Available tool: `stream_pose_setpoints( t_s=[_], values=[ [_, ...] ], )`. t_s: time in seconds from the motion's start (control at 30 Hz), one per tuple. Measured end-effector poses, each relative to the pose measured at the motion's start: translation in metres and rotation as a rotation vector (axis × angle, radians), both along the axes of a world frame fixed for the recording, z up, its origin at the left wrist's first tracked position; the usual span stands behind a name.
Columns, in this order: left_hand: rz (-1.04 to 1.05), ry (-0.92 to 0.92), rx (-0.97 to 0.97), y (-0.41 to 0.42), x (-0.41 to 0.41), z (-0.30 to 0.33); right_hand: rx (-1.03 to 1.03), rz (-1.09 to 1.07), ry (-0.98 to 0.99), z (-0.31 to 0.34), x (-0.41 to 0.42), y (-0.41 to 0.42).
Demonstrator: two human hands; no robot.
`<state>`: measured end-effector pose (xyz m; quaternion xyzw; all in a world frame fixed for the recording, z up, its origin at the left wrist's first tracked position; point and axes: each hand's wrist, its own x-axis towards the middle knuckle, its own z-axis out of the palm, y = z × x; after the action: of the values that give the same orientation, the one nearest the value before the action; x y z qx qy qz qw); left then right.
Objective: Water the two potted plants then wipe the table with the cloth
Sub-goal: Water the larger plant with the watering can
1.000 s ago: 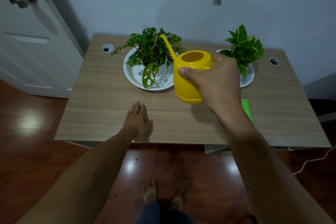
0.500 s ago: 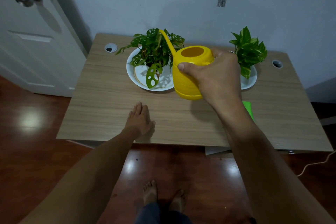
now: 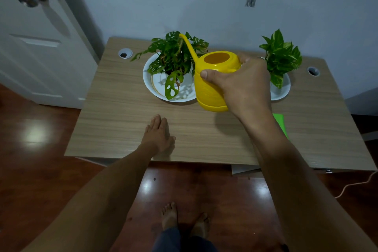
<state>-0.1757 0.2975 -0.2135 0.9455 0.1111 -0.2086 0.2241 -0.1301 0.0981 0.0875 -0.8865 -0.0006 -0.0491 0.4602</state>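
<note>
Yellow watering can [image 3: 212,82] clasped in right hand [image 3: 243,86], spout over left plant [image 3: 173,57] near the table's [image 3: 122,118] back edge to pour; left hand [image 3: 158,135] flat, holding nothing, bracing near front edge.

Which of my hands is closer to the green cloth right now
Right. The right hand holds the yellow watering can above the table, with the green cloth beside its forearm. The left hand lies flat, far across the table.

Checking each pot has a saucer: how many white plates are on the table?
2. One white plate sits under the holey-leaved plant at centre-left; the other sits under the right plant, partly hidden behind the right hand.
</note>
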Motion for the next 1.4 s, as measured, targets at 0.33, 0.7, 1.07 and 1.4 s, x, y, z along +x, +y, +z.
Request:
stream_pose_setpoints(
  t_s=[0.33,0.7,1.07,1.4],
  values=[
    [0.01,-0.006,-0.006,-0.002,-0.002,0.002,-0.002,-0.044,-0.011,-0.001,0.006,-0.008],
    [0.006,0.002,0.002,-0.003,-0.002,0.003,0.018,-0.033,0.002,0.0,0.004,-0.003],
    [0.01,0.002,-0.007,-0.002,-0.001,0.003,0.016,0.014,0.014,0.0,-0.002,0.004],
    [0.012,-0.002,-0.006,-0.002,-0.001,0.003,0.009,0.042,0.059,-0.001,-0.007,-0.01]
  ],
)
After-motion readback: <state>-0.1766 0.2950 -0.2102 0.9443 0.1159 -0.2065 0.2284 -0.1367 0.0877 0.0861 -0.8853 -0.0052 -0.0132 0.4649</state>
